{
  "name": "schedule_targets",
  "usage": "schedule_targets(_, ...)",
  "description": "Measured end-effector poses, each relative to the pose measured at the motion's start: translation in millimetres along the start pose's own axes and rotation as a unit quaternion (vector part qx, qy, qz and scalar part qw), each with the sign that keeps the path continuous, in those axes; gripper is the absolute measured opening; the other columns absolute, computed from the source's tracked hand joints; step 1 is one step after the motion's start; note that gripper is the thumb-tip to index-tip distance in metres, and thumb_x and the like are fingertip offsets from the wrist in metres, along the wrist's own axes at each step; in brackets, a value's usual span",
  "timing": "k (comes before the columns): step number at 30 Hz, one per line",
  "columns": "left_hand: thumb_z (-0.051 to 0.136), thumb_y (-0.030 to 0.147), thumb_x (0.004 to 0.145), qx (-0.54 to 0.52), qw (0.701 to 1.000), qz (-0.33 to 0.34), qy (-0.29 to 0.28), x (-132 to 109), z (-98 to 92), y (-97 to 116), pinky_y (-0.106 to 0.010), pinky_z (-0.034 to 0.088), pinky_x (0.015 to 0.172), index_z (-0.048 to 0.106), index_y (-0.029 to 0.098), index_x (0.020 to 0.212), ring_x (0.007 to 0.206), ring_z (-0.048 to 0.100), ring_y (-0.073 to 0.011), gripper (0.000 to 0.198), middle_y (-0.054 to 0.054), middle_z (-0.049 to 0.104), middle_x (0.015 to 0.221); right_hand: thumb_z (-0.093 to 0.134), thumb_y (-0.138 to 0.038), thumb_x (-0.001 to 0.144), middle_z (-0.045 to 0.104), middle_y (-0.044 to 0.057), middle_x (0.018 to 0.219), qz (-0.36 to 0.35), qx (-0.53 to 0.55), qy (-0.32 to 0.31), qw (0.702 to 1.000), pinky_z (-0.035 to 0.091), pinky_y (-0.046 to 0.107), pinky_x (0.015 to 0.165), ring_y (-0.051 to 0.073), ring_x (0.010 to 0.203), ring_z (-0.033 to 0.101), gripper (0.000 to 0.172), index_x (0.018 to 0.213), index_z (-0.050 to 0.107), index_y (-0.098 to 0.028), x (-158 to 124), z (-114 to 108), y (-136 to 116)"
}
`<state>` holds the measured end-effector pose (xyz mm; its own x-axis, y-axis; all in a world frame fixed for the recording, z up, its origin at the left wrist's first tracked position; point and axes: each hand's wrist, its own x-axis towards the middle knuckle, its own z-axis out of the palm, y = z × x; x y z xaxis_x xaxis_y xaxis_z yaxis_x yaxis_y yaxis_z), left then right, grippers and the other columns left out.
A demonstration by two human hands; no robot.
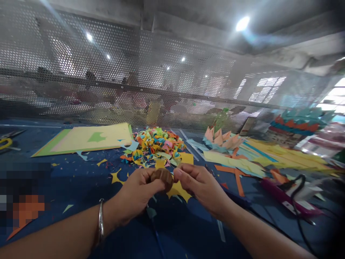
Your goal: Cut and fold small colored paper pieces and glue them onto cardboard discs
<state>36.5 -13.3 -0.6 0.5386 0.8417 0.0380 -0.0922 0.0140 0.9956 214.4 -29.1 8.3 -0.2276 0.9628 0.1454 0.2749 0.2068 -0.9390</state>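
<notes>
My left hand (138,194) grips a small round brown piece (162,178) with folds or ridges on its surface, between thumb and fingers; I cannot tell its material. Close to its right edge, the thumb and fingers of my right hand (198,181) are pinched together, and whatever they hold is hidden. Beneath both hands lie yellow paper cut-offs (180,190) on the blue table (185,230). Just beyond them rises a heap of small colourful paper pieces (159,144).
A stack of coloured paper sheets (78,140) lies at the left, with yellow-handled scissors (7,144) farther out. On the right are a peach folded-paper form (219,138), paper strips (237,181), and a purple power strip (292,201) with black cables. A perforated metal screen (161,79) stands behind.
</notes>
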Motion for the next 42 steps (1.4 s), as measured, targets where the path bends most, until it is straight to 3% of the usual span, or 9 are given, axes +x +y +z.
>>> schedule_targets(5, 0.058, 0.023, 0.072, 0.025, 0.999, -0.004, -0.047, 0.7, 1.8, -2.2, -0.026, 0.024, 0.054, 0.049, 0.016, 0.059, 0.055, 0.028, -0.0086, 0.017, 0.006, 0.037, 0.057, 0.064, -0.045, 0.076, 0.048, -0.003, 0.064, -0.017, -0.002, -0.019, 1.000, 0.035, 0.024, 0.055, 0.010, 0.057, 0.042, 0.028, 0.074, 0.055, -0.019, 0.6, 2.6, 0.3)
schedule_targets(9, 0.066, 0.028, 0.069, -0.014, 0.999, -0.028, 0.005, -0.7, 3.5, -1.7, -0.024, 0.028, 0.055, 0.054, 0.015, 0.067, 0.057, 0.037, -0.0083, 0.017, 0.004, 0.047, 0.062, 0.065, -0.045, 0.076, 0.048, -0.003, 0.065, -0.011, 0.000, 0.003, 1.000, 0.038, 0.026, 0.057, 0.011, 0.059, 0.044, 0.028, 0.074, 0.055, -0.019, 1.2, 2.9, 2.4)
schedule_targets(15, 0.066, 0.030, 0.076, -0.072, 0.996, 0.017, 0.040, -1.1, 5.2, -2.0, -0.022, 0.037, 0.059, 0.056, 0.015, 0.066, 0.060, 0.045, -0.0081, 0.020, 0.003, 0.052, 0.064, 0.064, -0.048, 0.077, 0.052, -0.001, 0.071, -0.032, 0.011, 0.023, 0.999, 0.042, 0.027, 0.062, 0.013, 0.065, 0.048, 0.029, 0.077, 0.056, -0.020, 0.5, 3.3, -0.1)
schedule_targets(18, 0.062, 0.031, 0.081, -0.033, 0.998, 0.037, 0.041, -1.7, 4.8, -1.0, -0.022, 0.038, 0.056, 0.058, 0.016, 0.069, 0.059, 0.048, -0.0089, 0.020, 0.001, 0.056, 0.066, 0.063, -0.050, 0.077, 0.048, -0.002, 0.067, -0.043, -0.013, 0.026, 0.999, 0.038, 0.024, 0.057, 0.011, 0.060, 0.044, 0.032, 0.074, 0.055, -0.019, -0.3, 2.4, -2.8)
schedule_targets(24, 0.061, 0.030, 0.081, 0.013, 0.995, 0.051, 0.083, -1.6, 1.7, 3.4, -0.022, 0.038, 0.053, 0.065, 0.015, 0.078, 0.057, 0.051, -0.0094, 0.016, -0.002, 0.063, 0.067, 0.045, -0.060, 0.086, 0.024, -0.009, 0.051, -0.015, 0.002, 0.028, 1.000, 0.016, 0.023, 0.040, 0.007, 0.043, 0.017, 0.044, 0.071, 0.051, -0.019, 0.1, -0.9, 1.2)
schedule_targets(31, 0.061, 0.029, 0.080, 0.033, 0.993, 0.053, 0.104, -0.9, -0.1, 3.1, -0.022, 0.040, 0.053, 0.068, 0.015, 0.085, 0.062, 0.056, -0.0117, 0.016, -0.004, 0.067, 0.071, 0.046, -0.059, 0.086, 0.022, -0.009, 0.048, 0.008, -0.008, -0.001, 1.000, 0.011, 0.024, 0.039, 0.007, 0.042, 0.016, 0.046, 0.067, 0.051, -0.018, 0.6, -1.2, 2.4)
schedule_targets(42, 0.059, 0.034, 0.082, 0.035, 0.997, 0.060, 0.041, -1.9, -1.7, -0.8, -0.023, 0.040, 0.056, 0.067, 0.017, 0.080, 0.063, 0.053, -0.0115, 0.019, -0.002, 0.063, 0.071, 0.043, -0.057, 0.089, 0.024, -0.009, 0.046, 0.015, -0.008, -0.017, 1.000, 0.012, 0.023, 0.040, 0.007, 0.042, 0.017, 0.047, 0.064, 0.049, -0.018, -1.3, -2.1, 2.3)
